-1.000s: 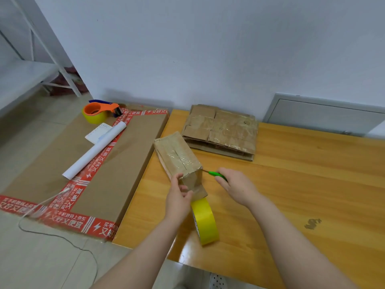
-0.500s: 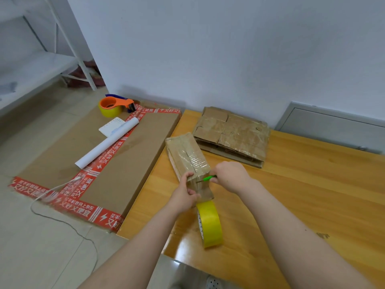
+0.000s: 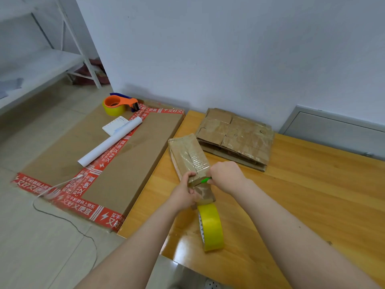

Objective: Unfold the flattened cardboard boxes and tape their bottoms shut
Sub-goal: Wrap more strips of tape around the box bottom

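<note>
At frame centre a box (image 3: 188, 157) lies on the surface (image 3: 312, 195), the flat stack (image 3: 235, 138) just behind it to the right, the tape roll (image 3: 211, 228) just below it. Left of the surface lies a carton (image 3: 135, 163), bearing a dispenser (image 3: 118, 104) and a paper tube (image 3: 110, 142).

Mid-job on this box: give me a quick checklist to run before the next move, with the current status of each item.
1. Hold on the box: ok, the left hand grips its near end.
2. Grip on the green tool: ok, the right hand holds it at the box's near edge.
3. Left hand clear of the tool's tip: cannot tell, they sit close together.
4. The tape on the top seam: ok, it runs along it.
5. The tape roll handy: ok, standing on edge on the table by the box.
</note>
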